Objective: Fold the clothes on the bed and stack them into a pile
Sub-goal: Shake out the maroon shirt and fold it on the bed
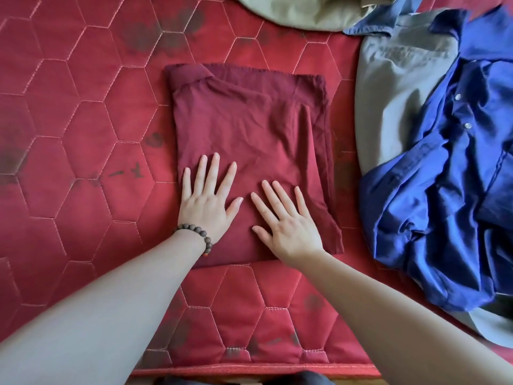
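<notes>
Maroon garment (pixel 247 151), folded to a rough rectangle, lies flat near the middle of the bed (pixel 69 112), its near hem a little back from the bed's front edge. Layered folds show along its far and right sides. Left hand (pixel 206 201) lies palm-down on the garment's near left part, fingers straight and spread, gripping nothing. Right hand (pixel 287 223) lies flat beside it on the near right part, fingers likewise straight and fanned, nothing pinched. The two hands sit close, thumbs not touching. Beaded bracelet (pixel 198 236) on the left wrist. The mattress cover is red, quilted in hexagons, with dark blotches. Toward the bed's right edge: grey garment (pixel 388 107) spread out, crumpled blue shirt (pixel 455 195) with buttons lying over it. At the far edge, an olive garment (pixel 299 12), partly cut off by the frame.
</notes>
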Action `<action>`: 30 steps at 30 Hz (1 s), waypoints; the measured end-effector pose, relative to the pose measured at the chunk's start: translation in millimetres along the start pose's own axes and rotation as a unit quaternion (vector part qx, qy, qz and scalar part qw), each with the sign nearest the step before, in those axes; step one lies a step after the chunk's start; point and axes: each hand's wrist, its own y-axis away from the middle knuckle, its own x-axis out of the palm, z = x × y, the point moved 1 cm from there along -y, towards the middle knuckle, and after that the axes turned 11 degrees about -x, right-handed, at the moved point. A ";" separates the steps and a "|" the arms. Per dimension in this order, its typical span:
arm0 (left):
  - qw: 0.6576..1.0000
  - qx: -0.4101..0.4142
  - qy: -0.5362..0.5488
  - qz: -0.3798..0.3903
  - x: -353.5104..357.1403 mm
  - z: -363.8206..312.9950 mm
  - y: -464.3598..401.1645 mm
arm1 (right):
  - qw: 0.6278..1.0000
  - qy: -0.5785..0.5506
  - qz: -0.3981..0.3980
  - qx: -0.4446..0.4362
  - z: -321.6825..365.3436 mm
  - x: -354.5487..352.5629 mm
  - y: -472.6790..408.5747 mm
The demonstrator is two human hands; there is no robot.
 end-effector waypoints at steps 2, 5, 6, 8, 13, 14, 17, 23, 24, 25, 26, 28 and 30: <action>1.000 -0.006 0.001 -0.003 3.0 4.0 -0.2 | 0.999 0.006 -0.011 0.050 -8.1 5.9 9.1; 1.000 -0.020 0.015 0.005 1.0 1.9 0.8 | 0.988 -0.008 -0.033 0.149 -14.6 7.6 25.4; 0.999 -0.028 0.020 0.007 -1.4 0.9 0.8 | 0.984 -0.017 -0.037 0.175 -13.2 5.9 28.2; 0.998 -0.053 0.037 -0.002 -7.3 1.4 -3.0 | 0.974 -0.040 -0.052 0.215 -7.6 -0.6 25.9; 0.989 -0.121 0.070 -0.051 -24.0 7.3 -58.6 | 0.970 -0.057 -0.163 0.169 -2.9 -31.5 -27.9; 0.987 -0.128 0.074 -0.057 -26.4 7.1 -74.9 | 0.971 -0.061 -0.182 0.140 -1.7 -37.7 -46.8; 0.986 -0.144 0.070 -0.045 -25.6 9.4 -108.5 | 0.974 -0.067 -0.204 0.070 3.2 -51.8 -111.3; 0.986 -0.156 0.051 -0.036 -12.6 10.5 -111.4 | 0.981 -0.113 -0.157 0.010 -9.5 -44.1 -183.6; 0.985 -0.159 0.054 -0.037 -12.0 11.1 -112.0 | 0.982 -0.109 -0.153 -0.002 -13.4 -41.8 -183.6; 0.985 -0.159 0.057 -0.039 -11.7 11.9 -112.7 | 0.985 -0.090 -0.144 -0.010 -18.3 -40.4 -181.4; 0.985 -0.159 0.059 -0.041 -11.6 12.7 -113.1 | 0.989 -0.062 -0.132 -0.009 -25.7 -39.7 -178.4; 0.985 -0.157 0.056 -0.042 -12.3 12.6 -113.1 | 0.993 -0.016 -0.114 0.035 -43.5 -41.3 -171.0; 0.986 -0.155 0.046 -0.044 -13.0 11.7 -114.0 | 0.989 0.006 -0.106 0.105 -59.8 -45.2 -162.4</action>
